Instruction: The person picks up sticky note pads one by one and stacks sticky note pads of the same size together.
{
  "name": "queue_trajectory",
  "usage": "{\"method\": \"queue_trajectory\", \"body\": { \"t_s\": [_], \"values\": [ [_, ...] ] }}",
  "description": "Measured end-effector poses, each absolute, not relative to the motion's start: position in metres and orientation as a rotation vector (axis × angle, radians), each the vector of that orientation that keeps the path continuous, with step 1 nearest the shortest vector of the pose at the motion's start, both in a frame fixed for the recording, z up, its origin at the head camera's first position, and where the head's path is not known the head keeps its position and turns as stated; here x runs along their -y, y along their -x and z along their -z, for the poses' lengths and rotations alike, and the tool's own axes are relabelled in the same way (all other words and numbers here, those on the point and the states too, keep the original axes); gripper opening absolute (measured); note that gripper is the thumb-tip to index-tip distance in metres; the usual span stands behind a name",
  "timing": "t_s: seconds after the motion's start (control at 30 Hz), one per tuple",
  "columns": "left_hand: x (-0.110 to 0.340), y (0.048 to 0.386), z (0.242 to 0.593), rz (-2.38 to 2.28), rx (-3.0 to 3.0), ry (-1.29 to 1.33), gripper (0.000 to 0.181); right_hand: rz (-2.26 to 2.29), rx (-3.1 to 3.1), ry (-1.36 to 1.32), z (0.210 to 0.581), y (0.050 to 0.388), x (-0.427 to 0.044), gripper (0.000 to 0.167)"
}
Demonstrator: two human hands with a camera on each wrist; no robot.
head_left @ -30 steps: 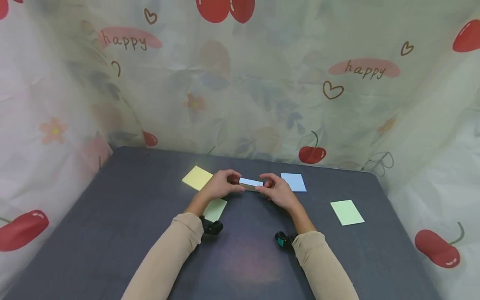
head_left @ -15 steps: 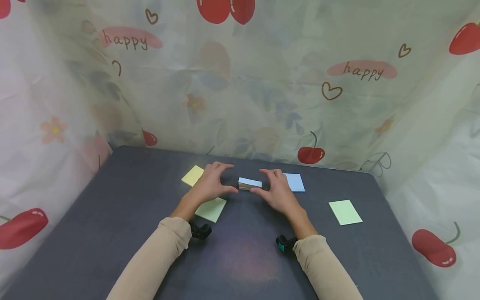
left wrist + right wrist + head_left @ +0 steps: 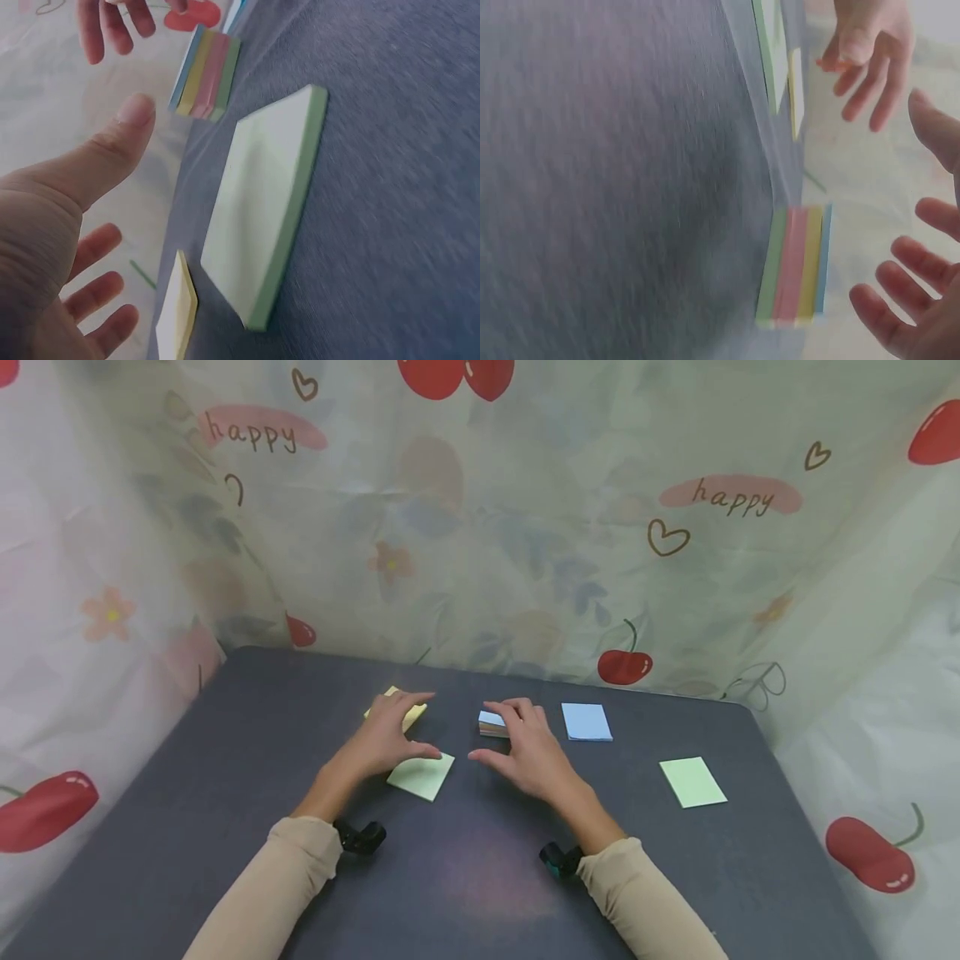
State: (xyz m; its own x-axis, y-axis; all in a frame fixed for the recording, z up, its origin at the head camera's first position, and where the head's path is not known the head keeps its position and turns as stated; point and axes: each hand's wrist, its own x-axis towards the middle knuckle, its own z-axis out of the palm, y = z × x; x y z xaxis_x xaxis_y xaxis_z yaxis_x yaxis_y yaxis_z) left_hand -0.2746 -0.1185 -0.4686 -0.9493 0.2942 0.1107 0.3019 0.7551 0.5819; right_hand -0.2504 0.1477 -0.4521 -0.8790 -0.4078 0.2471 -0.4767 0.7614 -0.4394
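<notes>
A stack of sticky note pads (image 3: 491,727) stands on the table behind my right hand. In the right wrist view its layers show as green, pink, yellow and blue, with the blue pad (image 3: 826,259) on top. My right hand (image 3: 528,756) is held over the table, fingers spread and apart from the stack, partly hiding it in the head view. My left hand (image 3: 378,742) hovers with thumb and fingers apart, holding nothing. Nearest to it lies a pale green sticky note pad (image 3: 262,202), and just behind is a yellow pad (image 3: 415,716), partly covered by its fingers.
Right of the stack a light blue sticky note pad (image 3: 587,723) lies flat on the dark table (image 3: 465,893). Another pale green pad (image 3: 693,782) is farther right. A printed curtain (image 3: 480,568) encloses the back and sides of the table.
Both hands have let go of the stack, which stays in place. My left hand has drawn back to the left and nearer; my right hand has moved slightly nearer, its fingers spreading.
</notes>
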Motion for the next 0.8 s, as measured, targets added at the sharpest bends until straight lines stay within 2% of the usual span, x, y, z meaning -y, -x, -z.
{"method": "queue_trajectory", "body": {
  "t_s": [0.3, 0.53, 0.8],
  "values": [
    [0.141, 0.259, 0.478, 0.938, 2.925, 0.552, 0.097, -0.801, 2.856, -0.884, 0.466, 0.238, -0.118, 0.078],
    [0.152, 0.254, 0.488, 0.932, 2.917, 0.614, 0.096, -0.904, 2.951, -0.888, 0.48, 0.238, -0.109, 0.08],
    [0.157, 0.25, 0.493, 1.001, 3.016, 0.54, 0.097, -0.958, 3.033, -0.891, 0.484, 0.239, -0.104, 0.083]
  ]
}}
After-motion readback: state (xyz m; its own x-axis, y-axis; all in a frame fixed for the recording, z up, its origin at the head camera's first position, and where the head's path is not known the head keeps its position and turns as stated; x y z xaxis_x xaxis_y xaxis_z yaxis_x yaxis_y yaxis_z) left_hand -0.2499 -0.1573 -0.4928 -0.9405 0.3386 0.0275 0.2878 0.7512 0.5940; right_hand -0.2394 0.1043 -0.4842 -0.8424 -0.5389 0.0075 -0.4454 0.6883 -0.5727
